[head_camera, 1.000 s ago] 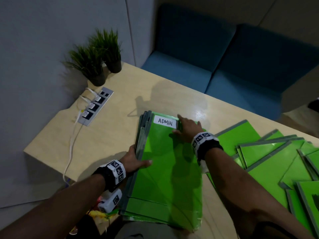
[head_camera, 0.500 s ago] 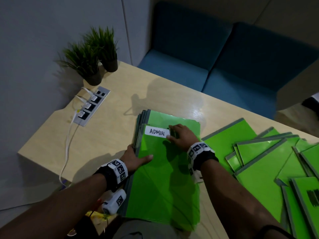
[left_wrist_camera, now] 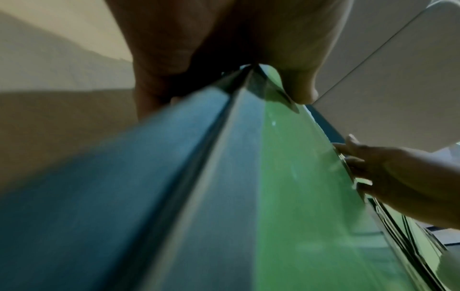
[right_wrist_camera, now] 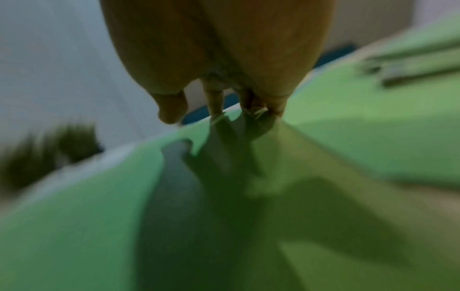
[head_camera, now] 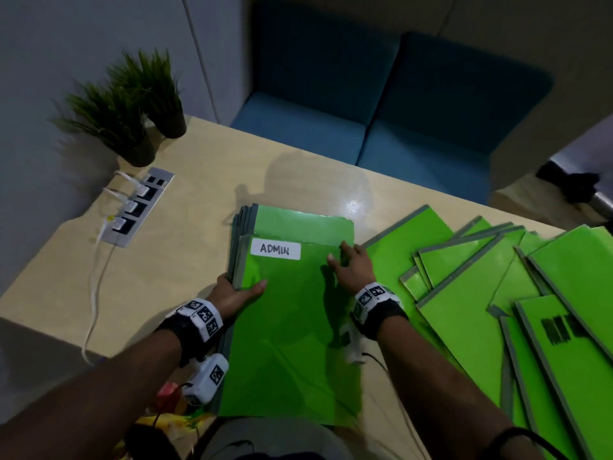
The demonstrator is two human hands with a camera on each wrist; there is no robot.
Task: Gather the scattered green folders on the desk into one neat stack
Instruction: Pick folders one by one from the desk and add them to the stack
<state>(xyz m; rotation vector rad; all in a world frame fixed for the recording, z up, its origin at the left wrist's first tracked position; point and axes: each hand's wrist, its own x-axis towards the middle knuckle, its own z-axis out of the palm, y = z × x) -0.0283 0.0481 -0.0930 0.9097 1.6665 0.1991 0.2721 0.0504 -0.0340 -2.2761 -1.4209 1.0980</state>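
A stack of green folders (head_camera: 292, 343) with grey spines lies mid-desk; its top folder bears a white ADMIN label (head_camera: 275, 249) and sits shifted toward me, off the ones below. My left hand (head_camera: 245, 286) grips the stack's left spine edge, thumb on top and fingers down its side; the left wrist view shows the thumb (left_wrist_camera: 302, 86) on the green cover (left_wrist_camera: 286, 187). My right hand (head_camera: 346, 260) lies flat on the top folder near its right edge, its fingertips (right_wrist_camera: 216, 106) pressing the cover (right_wrist_camera: 99, 216). Several scattered green folders (head_camera: 464, 313) overlap on the right.
Two potted plants (head_camera: 132, 104) stand at the desk's far left corner, with a power strip (head_camera: 137, 207) and white cables beside them. A blue sofa (head_camera: 381, 104) sits behind the desk (head_camera: 185, 267). One scattered folder carries black writing (head_camera: 560, 330).
The ADMIN folder has slid toward me, uncovering the far end of the stack below. My right hand moved from beside the label to the folder's right edge. My left hand kept its grip.
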